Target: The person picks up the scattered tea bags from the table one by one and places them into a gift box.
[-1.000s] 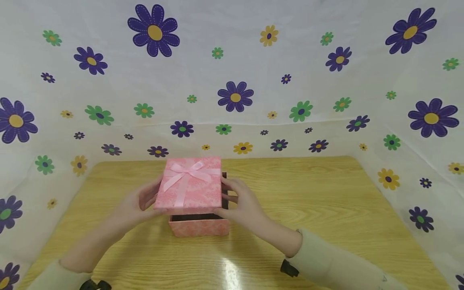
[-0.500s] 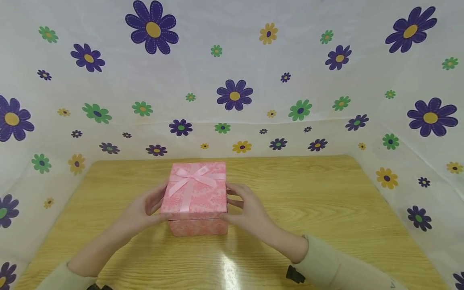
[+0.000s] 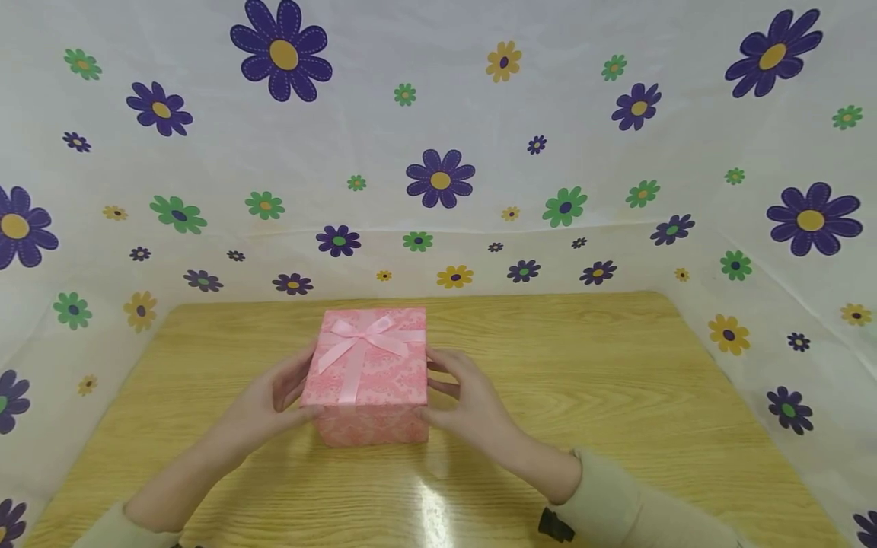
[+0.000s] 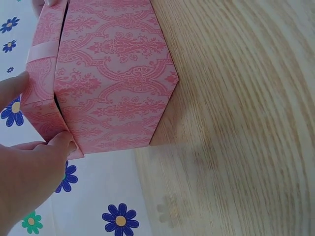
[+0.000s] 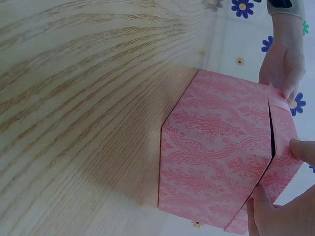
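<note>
A pink patterned gift box [image 3: 373, 428] stands on the wooden table, its lid [image 3: 400, 378] seated over the top. A pale pink ribbon [image 3: 363, 339] with a bow crosses the lid. My left hand [image 3: 256, 411] holds the lid's left side, thumb at the front corner and fingers along the side. On the opposite side, my right hand [image 3: 483, 407] grips the lid in the same way. Both wrist views show a thin dark gap between the lid's rim and the box walls [image 4: 118, 73]. The inside of the box is hidden.
Light wood tabletop [image 3: 582, 380] surrounds the box. White cloth [image 3: 473, 99] printed with purple, green and yellow flowers rises behind the table and along both sides. A black band [image 3: 556, 525] shows below the right sleeve [image 3: 623, 495].
Both hands have lowered the lid from its tilted place above the box and shifted it slightly right. It now covers the opening. Over the last half second it has settled slightly, closing the front gap.
</note>
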The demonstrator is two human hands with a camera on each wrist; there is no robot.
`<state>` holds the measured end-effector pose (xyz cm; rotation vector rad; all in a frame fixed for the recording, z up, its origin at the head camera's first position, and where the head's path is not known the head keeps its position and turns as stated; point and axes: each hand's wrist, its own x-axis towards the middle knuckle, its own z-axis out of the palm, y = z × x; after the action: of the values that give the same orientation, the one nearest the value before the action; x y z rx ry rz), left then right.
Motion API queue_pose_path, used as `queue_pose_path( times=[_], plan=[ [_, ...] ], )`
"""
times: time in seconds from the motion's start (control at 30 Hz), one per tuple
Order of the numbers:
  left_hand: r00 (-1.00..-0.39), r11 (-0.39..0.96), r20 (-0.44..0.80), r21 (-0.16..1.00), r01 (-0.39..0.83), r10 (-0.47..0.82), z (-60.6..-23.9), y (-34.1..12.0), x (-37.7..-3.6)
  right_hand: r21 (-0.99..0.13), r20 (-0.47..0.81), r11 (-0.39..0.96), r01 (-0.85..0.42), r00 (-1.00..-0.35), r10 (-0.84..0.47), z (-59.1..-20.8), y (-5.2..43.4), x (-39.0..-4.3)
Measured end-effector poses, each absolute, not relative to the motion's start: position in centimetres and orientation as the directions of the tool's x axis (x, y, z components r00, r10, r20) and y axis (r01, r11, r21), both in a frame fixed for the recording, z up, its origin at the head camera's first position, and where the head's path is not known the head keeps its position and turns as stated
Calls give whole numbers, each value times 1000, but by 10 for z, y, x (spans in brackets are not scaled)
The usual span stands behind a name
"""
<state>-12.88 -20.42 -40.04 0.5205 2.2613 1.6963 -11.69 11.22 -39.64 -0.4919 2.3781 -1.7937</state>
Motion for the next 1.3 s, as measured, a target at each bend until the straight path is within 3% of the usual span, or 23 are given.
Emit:
queue_pose_path(
  times=[0.47,0.83,1.3],
  plan=[
    [-913,267,0,956,119,407,-411,-198,-120,-927,113,297,-228,-926,-359,-397,117,-117],
    [-910,415,93,868,274,405,-422,-191,-123,-902,106,355,-247,-921,-374,-414,114,-118],
    [-930,456,81,854,250,359,-425,-187,-119,-883,103,389,-262,-918,-383,-419,118,-119]
  ],
)
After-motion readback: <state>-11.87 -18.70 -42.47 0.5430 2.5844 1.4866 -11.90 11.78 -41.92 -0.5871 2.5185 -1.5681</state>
